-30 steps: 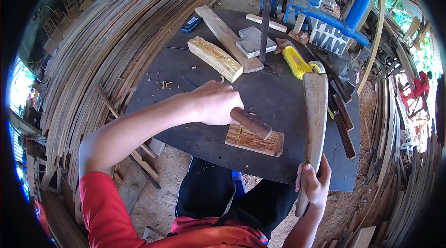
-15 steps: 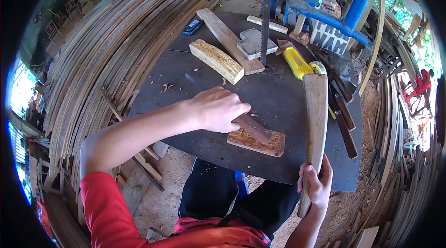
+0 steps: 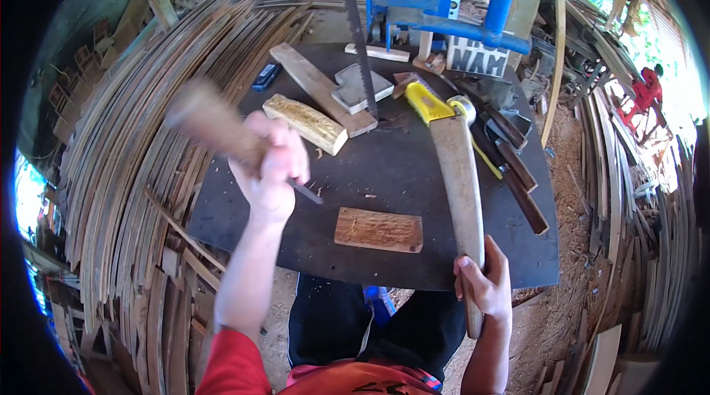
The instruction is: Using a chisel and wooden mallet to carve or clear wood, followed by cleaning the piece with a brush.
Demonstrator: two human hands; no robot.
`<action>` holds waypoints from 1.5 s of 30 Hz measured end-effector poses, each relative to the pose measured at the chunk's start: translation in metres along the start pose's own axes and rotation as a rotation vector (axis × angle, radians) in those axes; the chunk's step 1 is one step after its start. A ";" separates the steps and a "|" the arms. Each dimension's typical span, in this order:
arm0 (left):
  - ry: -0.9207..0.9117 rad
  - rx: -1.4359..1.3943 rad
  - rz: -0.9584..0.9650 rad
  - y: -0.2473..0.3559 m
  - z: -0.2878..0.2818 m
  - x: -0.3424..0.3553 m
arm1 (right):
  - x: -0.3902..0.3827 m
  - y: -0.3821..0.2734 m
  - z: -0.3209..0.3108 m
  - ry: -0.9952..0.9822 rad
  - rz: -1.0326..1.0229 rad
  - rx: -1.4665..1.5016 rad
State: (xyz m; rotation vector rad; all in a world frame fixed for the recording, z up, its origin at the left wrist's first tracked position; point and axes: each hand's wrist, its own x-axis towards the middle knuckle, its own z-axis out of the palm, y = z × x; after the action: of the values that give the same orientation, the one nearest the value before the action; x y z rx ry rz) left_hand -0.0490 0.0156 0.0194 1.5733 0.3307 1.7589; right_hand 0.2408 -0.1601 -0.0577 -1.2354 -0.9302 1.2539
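Left fingers [image 3: 285, 152] curled tight around a wooden handle [image 3: 222, 129], left of the frame's centre; we note the handle is blurred, its thick end toward the upper left, a thin metal blade [image 3: 306, 192] pointing to the lower right. Our left hand [image 3: 268, 166] is raised over the bench [image 3: 355, 177].

Right hand [image 3: 488, 284], lower right: fingers wrapped about the lower part of a long wooden club [image 3: 457, 180], thumb lying along it. The club's upper end overlaps a yellow brush [image 3: 427, 103] in view; whether they touch, we cannot tell.

Between our hands, lower centre, a small brown wood block [image 3: 379, 230] lies flat near the bench's front edge, neither hand on it.

Farther out, upper centre: a pale wood block [image 3: 305, 123] beside a long board [image 3: 314, 84], a grey wood piece [image 3: 362, 87] resting on that board, an upright toothed blade [image 3: 352, 18] and a blue machine [image 3: 444, 21]. Right of the club we count several dark-handled tools [image 3: 516, 166]. Left of frame, long stacked planks [image 3: 148, 151].
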 end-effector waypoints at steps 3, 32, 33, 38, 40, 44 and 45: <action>0.264 -0.113 -0.025 0.001 0.022 -0.015 | -0.001 -0.001 -0.003 0.021 -0.007 -0.014; 0.226 -0.260 -0.428 -0.092 0.072 -0.040 | 0.002 -0.001 -0.001 0.048 0.062 -0.015; 0.214 -0.256 -0.413 -0.093 0.069 -0.041 | 0.001 -0.001 0.000 0.051 0.060 -0.026; 0.278 -0.221 -0.406 -0.090 0.077 -0.043 | 0.001 -0.003 -0.002 0.049 0.049 0.014; 0.274 -0.144 -0.387 -0.085 0.080 -0.041 | 0.003 -0.004 -0.002 0.032 0.065 -0.014; 0.352 -0.080 -0.413 -0.082 0.084 -0.039 | 0.004 -0.004 0.001 0.027 0.081 -0.088; 0.346 -0.111 -0.402 -0.084 0.083 -0.040 | 0.004 -0.005 0.002 0.027 0.082 -0.099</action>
State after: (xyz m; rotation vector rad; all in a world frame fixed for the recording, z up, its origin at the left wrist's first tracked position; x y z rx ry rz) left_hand 0.0568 0.0239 -0.0460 1.0324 0.6564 1.6870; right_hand 0.2401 -0.1551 -0.0529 -1.3767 -0.9402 1.2647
